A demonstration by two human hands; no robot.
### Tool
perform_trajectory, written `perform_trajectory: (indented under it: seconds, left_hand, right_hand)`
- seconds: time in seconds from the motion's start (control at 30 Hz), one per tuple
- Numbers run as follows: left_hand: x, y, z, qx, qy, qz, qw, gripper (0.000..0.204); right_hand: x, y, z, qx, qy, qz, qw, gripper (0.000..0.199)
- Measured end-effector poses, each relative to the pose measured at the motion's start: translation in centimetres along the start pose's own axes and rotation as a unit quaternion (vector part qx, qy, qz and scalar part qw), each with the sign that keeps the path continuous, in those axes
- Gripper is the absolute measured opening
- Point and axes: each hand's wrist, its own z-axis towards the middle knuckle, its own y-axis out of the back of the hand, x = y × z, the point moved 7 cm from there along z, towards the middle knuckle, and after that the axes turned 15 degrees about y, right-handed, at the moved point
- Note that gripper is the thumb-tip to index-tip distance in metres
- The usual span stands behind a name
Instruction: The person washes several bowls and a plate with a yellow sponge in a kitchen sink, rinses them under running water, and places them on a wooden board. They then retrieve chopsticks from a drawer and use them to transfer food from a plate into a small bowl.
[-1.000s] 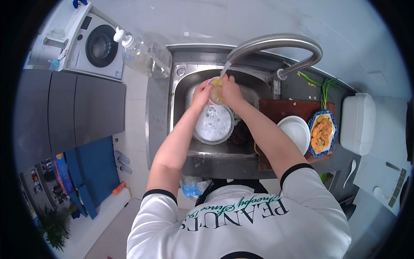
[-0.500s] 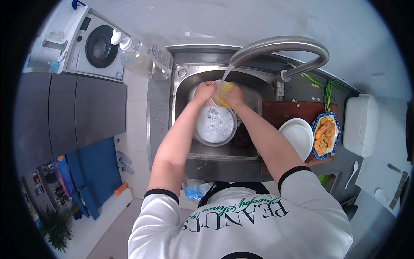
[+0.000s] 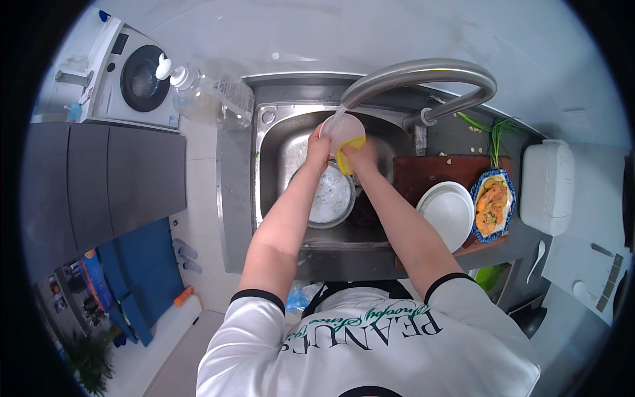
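Over the sink (image 3: 272, 192), my left hand (image 3: 318, 148) grips the left rim of a pale white bowl (image 3: 347, 127) tilted under the running water. My right hand (image 3: 362, 158) is closed on a thin yellow dishcloth or sponge (image 3: 346, 163), pressed to the bowl's lower right side. Water falls from the curved metal faucet (image 3: 423, 70) onto the bowl. Just below my hands, a round basin of foamy water (image 3: 331, 200) stands in the sink, partly covered by my left forearm. Some fingers of both hands are hidden.
On the right, white stacked bowls (image 3: 447, 213) and a blue-rimmed dish of orange food (image 3: 493, 204) rest on a brown cutting board (image 3: 423, 173). Green onions (image 3: 497, 137) lie behind. A clear pump bottle (image 3: 211, 99) stands left of the sink. A white spoon (image 3: 537, 261) lies far right.
The bowl has turned, showing more of its surface under the stream. My right hand and the yellow cloth have shifted to its lower side. The whole view has moved slightly.
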Motion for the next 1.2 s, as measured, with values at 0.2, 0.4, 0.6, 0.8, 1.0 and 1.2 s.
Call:
perform_trajectory:
  seconds: [0.2, 0.4, 0.6, 0.8, 1.0, 1.2]
  left_hand:
    - [1.5, 0.2, 2.4, -0.029, 0.085, 0.05, 0.995, 0.03]
    - [1.8, -0.9, 2.6, -0.036, 0.08, 0.003, 0.996, 0.039]
    - [-0.5, -1.2, -3.0, 0.089, 0.169, 0.003, 0.982, 0.07]
    - [-2.8, 0.8, -4.0, -0.007, 0.011, 0.204, 0.979, 0.076]
    - [-4.4, 0.7, -6.7, -0.152, -0.291, 0.338, 0.882, 0.07]
    - [-6.6, 1.9, -5.8, -0.138, -0.139, 0.404, 0.893, 0.057]
  right_hand:
    - [5.4, 4.3, -2.3, -0.073, 0.126, -0.175, 0.974, 0.051]
    - [3.1, 4.0, -1.1, -0.058, 0.093, -0.127, 0.986, 0.055]
    - [-1.7, 2.5, 1.2, -0.036, 0.005, -0.055, 0.998, 0.063]
    - [-2.1, -0.8, 0.8, 0.038, 0.09, -0.091, 0.991, 0.055]
    - [-4.7, -10.6, -2.1, 0.137, -0.309, 0.496, 0.8, 0.028]
    - [-0.2, -5.8, 2.0, -0.044, 0.12, 0.032, 0.991, 0.034]
